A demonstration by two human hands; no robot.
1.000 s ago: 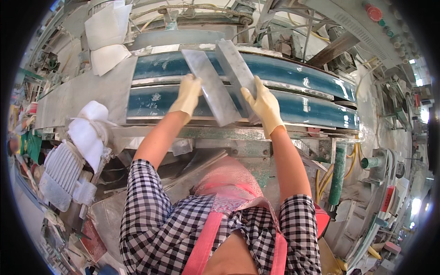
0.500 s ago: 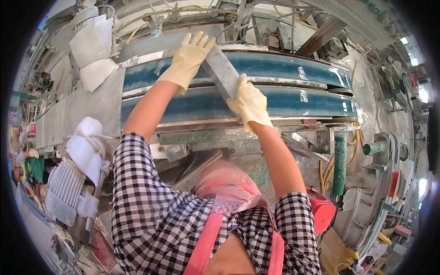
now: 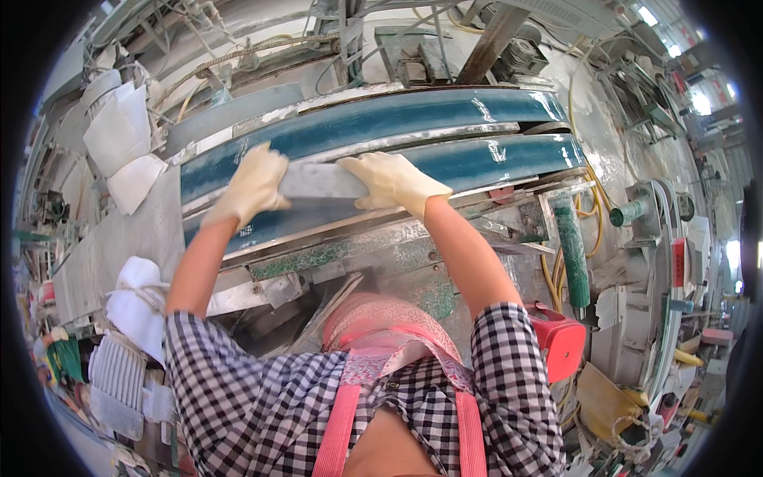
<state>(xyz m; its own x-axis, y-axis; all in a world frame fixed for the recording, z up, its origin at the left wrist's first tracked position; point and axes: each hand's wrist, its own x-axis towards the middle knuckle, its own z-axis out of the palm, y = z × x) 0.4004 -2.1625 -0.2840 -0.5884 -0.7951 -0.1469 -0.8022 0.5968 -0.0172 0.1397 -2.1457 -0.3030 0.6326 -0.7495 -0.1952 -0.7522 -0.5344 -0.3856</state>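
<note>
Between my two gloved hands is a flat grey-white slab (image 3: 322,181), a stone or tile piece, lying crosswise over the nearer of two wet blue conveyor belts (image 3: 469,157). My left hand (image 3: 258,181), in a cream rubber glove, is closed on the slab's left end. My right hand (image 3: 389,181), gloved alike, grips the right end with its thumb along the far edge. The slab looks slightly blurred. Whether its underside touches the belt I cannot tell.
A grey flat panel (image 3: 119,242) adjoins the belts' left end. White sheets (image 3: 127,147) and a tied white bundle (image 3: 137,306) are at the left. A green upright pipe (image 3: 571,254), yellow hoses (image 3: 550,286) and a red plastic object (image 3: 563,350) are on the right.
The slab has turned from a steep slant to nearly level and come nearer to me. My left hand has moved down and left, its fingers now closed on the slab.
</note>
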